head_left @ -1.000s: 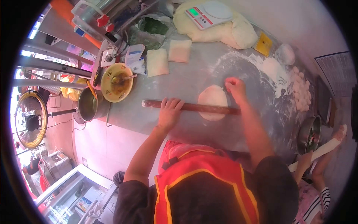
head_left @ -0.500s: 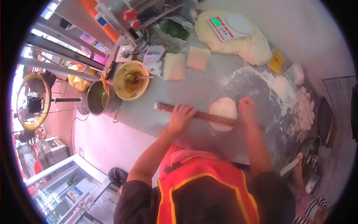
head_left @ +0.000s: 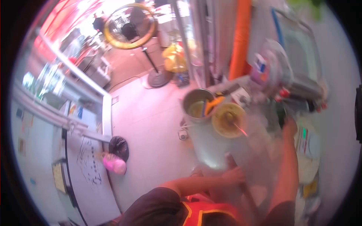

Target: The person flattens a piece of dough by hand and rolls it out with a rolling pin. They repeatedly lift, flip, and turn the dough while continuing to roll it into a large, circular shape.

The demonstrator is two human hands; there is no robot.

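While the left hand [head_left: 234, 175] curls over the rolling pin [head_left: 231, 161] on the bench [head_left: 208, 148], probably to stop it wandering, the right hand [head_left: 289, 128] stretches out beside the scale [head_left: 310, 142], its grip too blurred to tell!

This looks like a small food shop's dough kitchen. A rolling pin [head_left: 248, 196], mixing bowl [head_left: 222, 127], cooking pot [head_left: 196, 116] and digital scale [head_left: 308, 142] share the work area, near a glass-fronted display case [head_left: 52, 84].

The left hand [head_left: 234, 176] is blurring over the rolling pin [head_left: 246, 196], the right hand [head_left: 289, 127] is smearing, and the scale's [head_left: 309, 142] digits are fuzzing out.
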